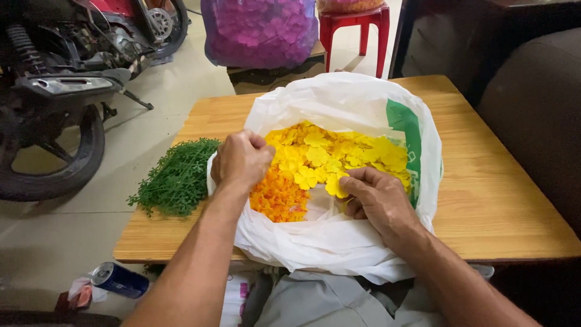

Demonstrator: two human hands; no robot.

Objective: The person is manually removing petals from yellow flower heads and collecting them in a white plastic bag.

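My R hand (378,197) pinching yellow flower (334,185) in white bag (339,103); L hand (241,160) fisted, content hidden. Picking gently, 1 at a time.

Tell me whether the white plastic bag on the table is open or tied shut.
Open. The white plastic bag has its mouth spread wide, showing yellow flowers inside; the right hand reaches in.

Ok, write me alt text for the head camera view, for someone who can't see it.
A person's two bare hands reach into a white plastic bag of yellow and orange artificial flowers on a wooden table: the left hand is closed in a fist, the right hand pinches a yellow flower. Green plastic foliage lies left of the bag.
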